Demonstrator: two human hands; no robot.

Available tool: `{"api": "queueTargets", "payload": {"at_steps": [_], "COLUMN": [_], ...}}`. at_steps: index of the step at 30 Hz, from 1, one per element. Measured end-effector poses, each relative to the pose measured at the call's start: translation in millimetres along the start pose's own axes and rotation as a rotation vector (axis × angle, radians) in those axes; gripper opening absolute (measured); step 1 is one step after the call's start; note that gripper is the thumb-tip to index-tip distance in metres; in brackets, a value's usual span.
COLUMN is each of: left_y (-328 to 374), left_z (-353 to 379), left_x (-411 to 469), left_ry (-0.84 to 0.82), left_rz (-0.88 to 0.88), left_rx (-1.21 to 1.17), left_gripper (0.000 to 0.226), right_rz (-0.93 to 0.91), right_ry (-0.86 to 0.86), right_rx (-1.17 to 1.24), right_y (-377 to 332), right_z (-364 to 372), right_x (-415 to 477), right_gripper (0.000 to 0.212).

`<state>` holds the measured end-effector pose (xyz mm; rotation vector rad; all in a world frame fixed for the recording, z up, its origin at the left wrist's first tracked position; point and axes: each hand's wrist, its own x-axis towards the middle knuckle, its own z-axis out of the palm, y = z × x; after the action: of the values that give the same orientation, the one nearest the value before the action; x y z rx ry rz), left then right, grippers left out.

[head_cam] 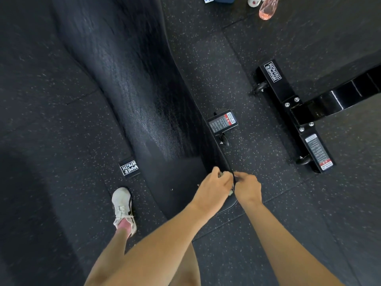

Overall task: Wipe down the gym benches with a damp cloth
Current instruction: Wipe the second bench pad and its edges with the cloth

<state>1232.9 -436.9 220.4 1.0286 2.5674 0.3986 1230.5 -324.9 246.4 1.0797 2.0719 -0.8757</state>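
Observation:
A long black padded bench (132, 83) runs from the top left down to the lower middle of the head view, with wet streaks shining on its pad. At its near right edge my left hand (213, 187) and my right hand (248, 187) are close together, fingers curled. Between them shows a small piece of pale cloth (231, 191), gripped by both hands and mostly hidden by the fingers.
The bench's foot bar (223, 122) with a wheel sticks out right of the pad. A second bench base (296, 118) lies further right. A pink spray bottle (268, 7) and other containers stand at the top. My white shoe (122, 207) is on the speckled rubber floor.

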Motion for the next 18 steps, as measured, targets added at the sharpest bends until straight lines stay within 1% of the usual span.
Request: {"api": "queueTargets", "payload": {"at_steps": [3,5,6,7,8,11,13,15,17,18], "left_y": [0.0,-13.1,-21.7,-30.8,-38.7,-63.7,-63.2,-47.0,-22.6,-11.1], "left_z": [-0.7,-10.2,-17.5,-25.4,-31.8,-44.6,-45.6,-37.2,-22.3,-15.0], "left_x": [-10.0,-5.6,1.0,9.0,18.8,43.3,51.7,50.0,38.5,31.5], "left_ry": [-0.079,-0.199,-0.221,-0.193,-0.148,-0.059,0.016,0.072,0.085,0.099], "left_rz": [0.141,0.269,0.319,0.332,0.288,-0.011,-0.158,-0.274,-0.315,-0.282], "left_rx": [-0.058,-0.067,-0.055,-0.019,0.003,-0.059,-0.068,-0.087,-0.124,-0.118], "left_gripper": [0.034,0.035,0.035,0.037,0.039,0.045,0.047,0.05,0.051,0.052], "right_rz": [0.075,0.112,0.123,0.131,0.139,0.181,0.214,0.249,0.268,0.28], "right_ry": [-0.021,-0.031,-0.038,-0.045,-0.049,-0.074,-0.084,-0.106,-0.137,-0.138], "right_rx": [0.063,0.088,0.096,0.105,0.114,0.171,0.234,0.3,0.359,0.393], "right_y": [3.0,7.0,8.9,11.0,14.2,23.6,30.4,36.3,41.2,43.6], "right_z": [-3.1,-2.8,-2.5,-2.5,-3.9,-1.1,-1.1,-2.3,-1.9,-1.4], "right_x": [1.3,2.3,2.5,2.7,2.8,8.1,9.5,10.4,11.4,12.0], "right_gripper": [0.045,0.046,0.046,0.046,0.046,0.043,0.042,0.038,0.031,0.029]}}
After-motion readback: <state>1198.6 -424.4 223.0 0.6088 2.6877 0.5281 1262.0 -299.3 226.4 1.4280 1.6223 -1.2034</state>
